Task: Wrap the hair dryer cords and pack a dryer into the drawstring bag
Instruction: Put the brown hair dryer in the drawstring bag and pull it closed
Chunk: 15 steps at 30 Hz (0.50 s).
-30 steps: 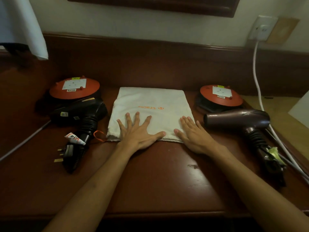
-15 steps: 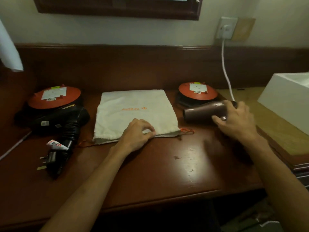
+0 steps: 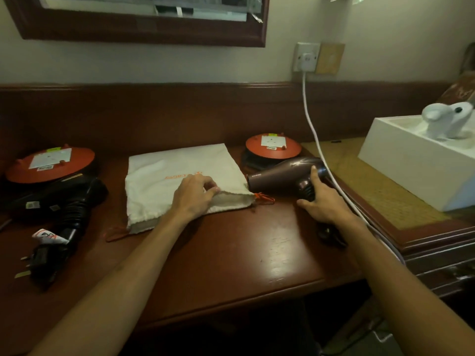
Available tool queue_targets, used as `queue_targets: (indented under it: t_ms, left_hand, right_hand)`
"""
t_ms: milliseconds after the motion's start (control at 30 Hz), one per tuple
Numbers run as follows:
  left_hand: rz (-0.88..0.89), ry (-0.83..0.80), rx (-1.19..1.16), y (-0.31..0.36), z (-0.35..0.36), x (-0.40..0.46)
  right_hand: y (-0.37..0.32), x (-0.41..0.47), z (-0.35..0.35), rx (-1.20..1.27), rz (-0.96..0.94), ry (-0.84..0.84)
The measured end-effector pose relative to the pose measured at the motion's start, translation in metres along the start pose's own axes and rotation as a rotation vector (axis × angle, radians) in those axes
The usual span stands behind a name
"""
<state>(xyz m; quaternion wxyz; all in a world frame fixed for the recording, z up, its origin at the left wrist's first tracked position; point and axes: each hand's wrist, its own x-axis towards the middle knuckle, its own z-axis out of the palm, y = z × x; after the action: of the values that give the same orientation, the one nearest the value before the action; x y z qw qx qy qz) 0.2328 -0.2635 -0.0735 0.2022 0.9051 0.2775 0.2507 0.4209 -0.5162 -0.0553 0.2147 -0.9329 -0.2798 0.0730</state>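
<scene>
Left hand (image 3: 195, 196) pinches the open mouth of the cream drawstring bag (image 3: 177, 173), flat at frame centre on the bench (image 3: 244, 253) | Right hand (image 3: 322, 201) grips the handle of the brown hair dryer (image 3: 282, 173), right of the bag | Black hair dryer (image 3: 56, 199) lies at left, untouched

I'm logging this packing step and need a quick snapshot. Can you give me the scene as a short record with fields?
left hand: pinches the top layer at the mouth of the drawstring bag, lifting it
right hand: grips the brown dryer at its handle
bag: flat on the desk, mouth facing the person
black dryer: left of bag, untouched
packed: not yet
</scene>
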Motion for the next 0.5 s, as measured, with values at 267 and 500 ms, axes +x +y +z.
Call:
queue_targets:
  t_ms: [267,500]
  left_hand:
    - [0.018,-0.035,-0.152,0.006,-0.03,0.012]
    - [0.057,-0.095,-0.323,0.02,-0.063,0.029]
  right_hand:
    - [-0.007,-0.053,-0.023,0.431,-0.397,-0.032]
    - [-0.058,-0.091,-0.006,0.25,-0.614,-0.382]
